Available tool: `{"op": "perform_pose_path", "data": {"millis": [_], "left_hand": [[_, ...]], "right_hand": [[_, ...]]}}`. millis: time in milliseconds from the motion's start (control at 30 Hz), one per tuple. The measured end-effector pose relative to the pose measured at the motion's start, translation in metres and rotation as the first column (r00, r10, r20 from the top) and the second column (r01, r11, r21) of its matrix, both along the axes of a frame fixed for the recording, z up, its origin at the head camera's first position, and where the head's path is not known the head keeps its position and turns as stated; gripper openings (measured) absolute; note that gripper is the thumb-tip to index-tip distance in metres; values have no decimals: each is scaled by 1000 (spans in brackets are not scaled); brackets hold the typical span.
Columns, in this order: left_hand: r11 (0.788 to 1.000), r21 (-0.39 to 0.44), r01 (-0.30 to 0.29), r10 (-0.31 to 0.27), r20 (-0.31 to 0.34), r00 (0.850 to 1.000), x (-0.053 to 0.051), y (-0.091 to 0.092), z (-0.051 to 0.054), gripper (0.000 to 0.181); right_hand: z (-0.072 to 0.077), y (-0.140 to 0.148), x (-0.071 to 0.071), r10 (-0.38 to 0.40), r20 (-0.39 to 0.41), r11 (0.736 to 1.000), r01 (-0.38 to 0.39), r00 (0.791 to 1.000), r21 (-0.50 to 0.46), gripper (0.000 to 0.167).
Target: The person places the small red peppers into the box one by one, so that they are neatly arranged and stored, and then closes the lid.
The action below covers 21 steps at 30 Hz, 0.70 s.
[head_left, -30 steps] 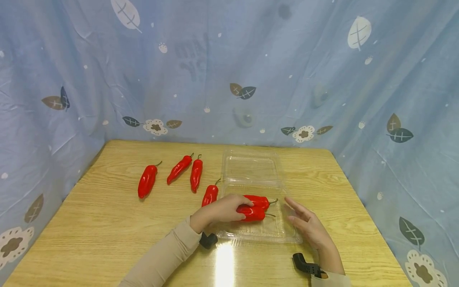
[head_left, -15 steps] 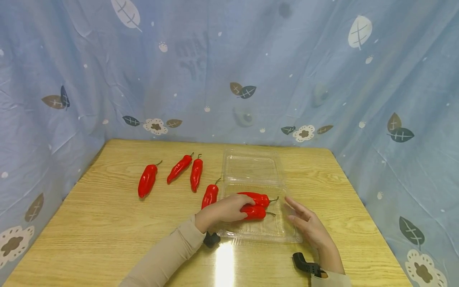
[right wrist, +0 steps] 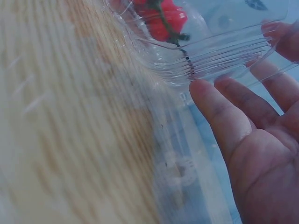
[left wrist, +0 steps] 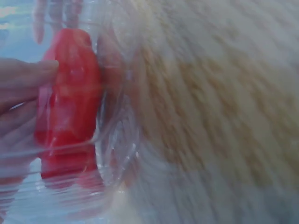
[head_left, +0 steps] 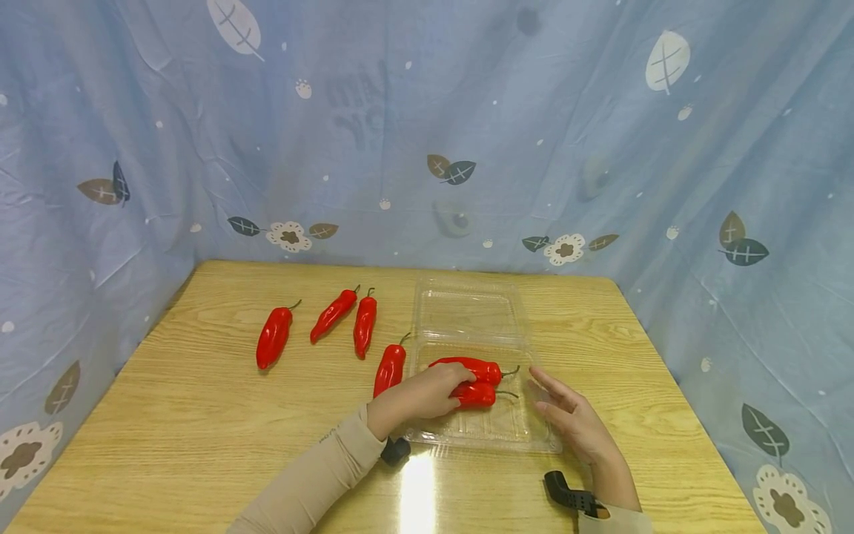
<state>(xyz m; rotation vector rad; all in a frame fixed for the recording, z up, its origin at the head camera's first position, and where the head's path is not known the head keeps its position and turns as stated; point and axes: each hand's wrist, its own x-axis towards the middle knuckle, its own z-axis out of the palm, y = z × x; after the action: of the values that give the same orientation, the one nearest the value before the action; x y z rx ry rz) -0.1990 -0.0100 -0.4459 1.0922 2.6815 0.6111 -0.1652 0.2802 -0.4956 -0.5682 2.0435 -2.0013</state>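
In the head view, two red peppers lie side by side in a clear plastic container (head_left: 480, 446), stems toward the right. My left hand (head_left: 427, 391) grips the nearer pepper (head_left: 477, 396), its fingertips against the farther pepper (head_left: 485, 370). The left wrist view has the thumb of that hand (left wrist: 21, 77) pressed on a pepper (left wrist: 77, 100), seen through clear plastic. At the container's right side, my right hand (head_left: 582, 426) holds its fingers extended and spread. The right wrist view shows that hand (right wrist: 264, 158) at the ribbed plastic wall, with no pepper in it.
Left of the container lies a red pepper (head_left: 390, 368), partly behind my left hand. Farther left on the wooden table (head_left: 220, 430) are three more peppers (head_left: 274, 339). The container's lid (head_left: 470, 308) lies folded back, toward the patterned curtain (head_left: 400, 111).
My left hand has shifted slightly right. The nearer pepper has moved a little away from the container's front edge, against the farther one. My right hand has stayed in place.
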Motion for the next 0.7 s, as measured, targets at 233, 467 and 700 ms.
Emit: {"op": "perform_pose_path", "data": {"millis": [233,467,700], "left_hand": [[999,32,-1,1,9,1000,-2,-2,-3,42],[997,66,-31,26,74,997,-5,-4,-3,45],[996,82,-48,41,87,995,-6,-4,-2,46]], "right_hand": [[1,0,0,3,2,1000,-3,1000,-1,58],[0,-1,1,2,8,1000,-2,1000,-9,58],[1,-1,1,3,12,1000,-3,1000,5,58]]}}
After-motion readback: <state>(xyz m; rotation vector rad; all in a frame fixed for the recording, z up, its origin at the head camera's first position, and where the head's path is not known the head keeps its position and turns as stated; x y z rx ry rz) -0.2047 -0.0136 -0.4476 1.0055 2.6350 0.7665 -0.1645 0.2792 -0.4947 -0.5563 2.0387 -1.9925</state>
